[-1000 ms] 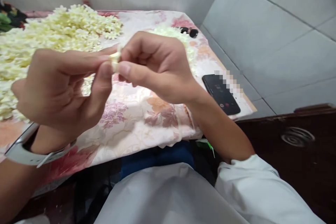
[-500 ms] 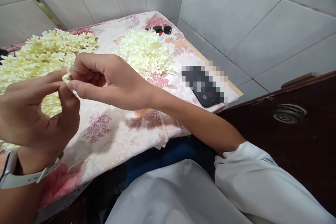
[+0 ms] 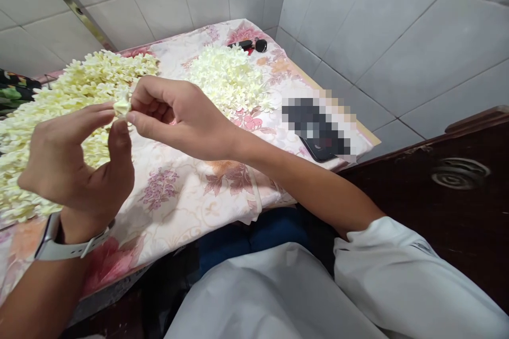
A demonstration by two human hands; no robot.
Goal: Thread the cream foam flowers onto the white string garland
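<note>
A small pale yellow flower piece (image 3: 122,107) is pinched between both hands, above the left part of the table. My left hand (image 3: 85,156), with a pale watch on its wrist, grips it from the left between thumb and fingertips. From the right, the thumb and index finger of my right hand (image 3: 185,119) close on the same piece, with the other fingers curled. Behind and below the hands spreads a large heap of yellowish flowers (image 3: 79,85). A smaller, whiter flower heap (image 3: 230,79) lies beyond my right hand.
A floral cloth covers the table (image 3: 191,196). On its right side lies a dark phone (image 3: 320,151), partly pixelated. Black objects (image 3: 260,45) lie at the back. Tiled walls (image 3: 358,26) rise behind, and a dark wooden panel (image 3: 401,206) stands at the right.
The view has shifted, so the table and hands appear further right. My hands are still together, and the flower piece between them now shows more fully. Dark patterned fabric has appeared at the left edge.
</note>
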